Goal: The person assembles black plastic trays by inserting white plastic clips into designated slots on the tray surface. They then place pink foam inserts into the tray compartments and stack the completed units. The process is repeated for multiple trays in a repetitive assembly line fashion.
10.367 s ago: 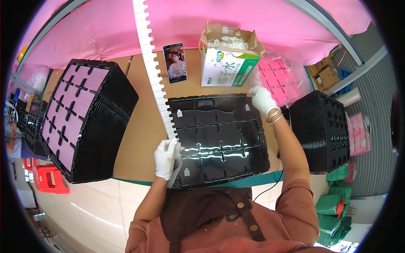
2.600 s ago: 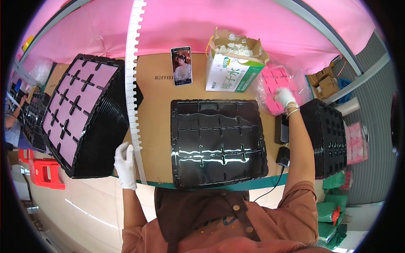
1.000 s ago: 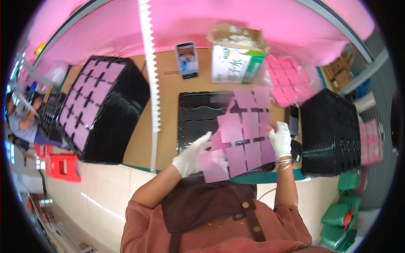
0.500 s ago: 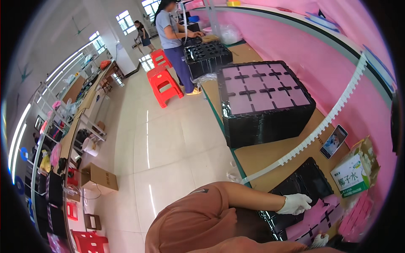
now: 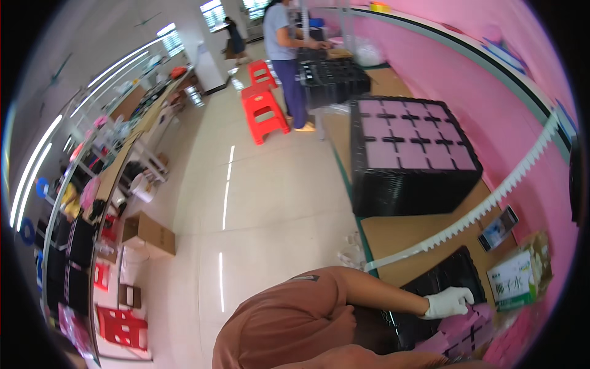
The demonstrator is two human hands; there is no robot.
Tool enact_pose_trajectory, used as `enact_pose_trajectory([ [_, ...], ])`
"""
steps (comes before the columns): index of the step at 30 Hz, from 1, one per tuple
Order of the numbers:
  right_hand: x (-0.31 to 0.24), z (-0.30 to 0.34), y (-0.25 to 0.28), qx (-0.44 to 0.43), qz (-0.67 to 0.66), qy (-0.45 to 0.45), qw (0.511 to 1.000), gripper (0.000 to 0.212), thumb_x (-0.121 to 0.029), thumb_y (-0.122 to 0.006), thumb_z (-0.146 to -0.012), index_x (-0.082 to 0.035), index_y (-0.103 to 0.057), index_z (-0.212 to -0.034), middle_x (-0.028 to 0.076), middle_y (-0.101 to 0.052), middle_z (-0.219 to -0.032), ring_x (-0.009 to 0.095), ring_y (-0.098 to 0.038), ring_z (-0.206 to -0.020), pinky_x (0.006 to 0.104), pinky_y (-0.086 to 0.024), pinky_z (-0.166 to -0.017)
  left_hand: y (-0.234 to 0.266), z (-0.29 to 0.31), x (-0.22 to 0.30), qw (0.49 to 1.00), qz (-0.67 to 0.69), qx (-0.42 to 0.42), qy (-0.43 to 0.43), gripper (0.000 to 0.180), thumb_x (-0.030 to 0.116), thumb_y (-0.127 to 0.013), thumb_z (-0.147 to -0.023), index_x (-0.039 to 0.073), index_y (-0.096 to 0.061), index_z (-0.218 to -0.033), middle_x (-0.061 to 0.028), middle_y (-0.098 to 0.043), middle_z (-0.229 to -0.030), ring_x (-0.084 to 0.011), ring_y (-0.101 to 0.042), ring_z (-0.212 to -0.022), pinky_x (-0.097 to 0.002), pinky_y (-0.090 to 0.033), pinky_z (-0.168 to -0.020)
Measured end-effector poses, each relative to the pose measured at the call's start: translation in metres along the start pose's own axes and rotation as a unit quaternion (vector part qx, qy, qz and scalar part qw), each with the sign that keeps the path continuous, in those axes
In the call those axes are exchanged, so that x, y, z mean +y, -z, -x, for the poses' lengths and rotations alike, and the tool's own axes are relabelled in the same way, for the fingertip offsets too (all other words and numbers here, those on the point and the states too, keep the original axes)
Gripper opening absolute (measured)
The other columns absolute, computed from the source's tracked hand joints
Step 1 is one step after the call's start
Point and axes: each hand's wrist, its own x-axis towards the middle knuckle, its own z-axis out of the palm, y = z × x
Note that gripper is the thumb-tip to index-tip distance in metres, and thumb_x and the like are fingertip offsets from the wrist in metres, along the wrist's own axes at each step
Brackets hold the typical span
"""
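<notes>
My left hand (image 5: 450, 302), in a white glove, is over a black plastic tray (image 5: 442, 275) lying aslant on the bench. Its fingers are curled together at the edge of a pink sheet (image 5: 465, 332). Part of this sheet stands up in folds below the fingers, and dark cross shapes show along it. My right forearm (image 5: 356, 358) runs along the lower edge of the picture. The right hand's fingers are hidden down there.
A tall stack of black trays with pink pieces (image 5: 409, 160) stands farther along the bench. Near my hands are a phone (image 5: 498, 228), a carton (image 5: 516, 277) and a white notched strip (image 5: 455, 230). A co-worker (image 5: 284, 61) stands beyond, by red stools (image 5: 264, 114).
The view has swung, so the scene sits farther right. My left hand stays at the pink sheet, which now looks more bunched. My right glove, visible before, has dropped out of clear sight.
</notes>
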Motion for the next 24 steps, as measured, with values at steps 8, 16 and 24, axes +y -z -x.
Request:
enact_pose_trajectory([
  [8,0.008,-0.037,-0.022,0.038,-0.03,0.127,0.991,0.032,-0.019,-0.067,-0.082,0.006,-0.065,-0.101,0.023,-0.068,-0.094,0.038,-0.066,-0.091,0.0445,-0.053,-0.082,0.028,0.009,0.017,0.988,-0.099,0.068,-0.096,0.021,0.008,-0.067,-0.076,0.0,-0.065,-0.095,-0.0137,-0.066,-0.082,-0.0257,-0.065,-0.077,-0.0362,-0.052,-0.071],
  [16,-0.008,-0.062,-0.046,0.038,-0.036,0.219,0.974,0.04,-0.023,-0.069,-0.082,0.006,-0.064,-0.109,0.025,-0.065,-0.107,0.039,-0.062,-0.099,0.0446,-0.05,-0.09,0.068,0.019,0.006,0.987,-0.075,0.14,0.002,0.02,0.008,-0.073,-0.071,0.001,-0.066,-0.088,-0.0114,-0.066,-0.08,-0.022,-0.065,-0.077,-0.0335,-0.052,-0.069],
  [24,-0.042,-0.04,-0.014,-0.031,-0.041,0.208,0.977,0.033,-0.024,-0.064,-0.083,0.004,-0.068,-0.1,0.025,-0.066,-0.097,0.042,-0.061,-0.093,0.0475,-0.048,-0.086,0.09,0.018,-0.006,0.979,-0.083,0.185,0.009,0.02,0.008,-0.073,-0.068,0.002,-0.069,-0.086,-0.0117,-0.07,-0.084,-0.0241,-0.066,-0.079,-0.035,-0.053,-0.069],
])
